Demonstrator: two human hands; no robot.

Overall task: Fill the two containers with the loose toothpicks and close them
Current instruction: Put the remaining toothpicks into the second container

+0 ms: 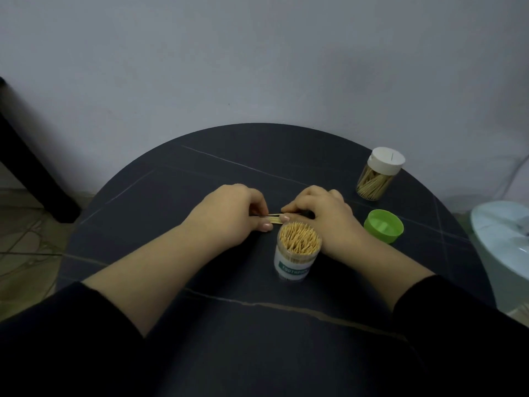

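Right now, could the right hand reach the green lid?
Probably yes: the green lid lies close beside the right hand with only bare table between. That hand pinches the loose toothpicks, though, so it must let go first.

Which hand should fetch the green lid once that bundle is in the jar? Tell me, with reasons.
Right, probably. The green lid lies just right of the right hand, while the left hand is on the far side of the open jar. Both hands pinch the toothpick bundle.
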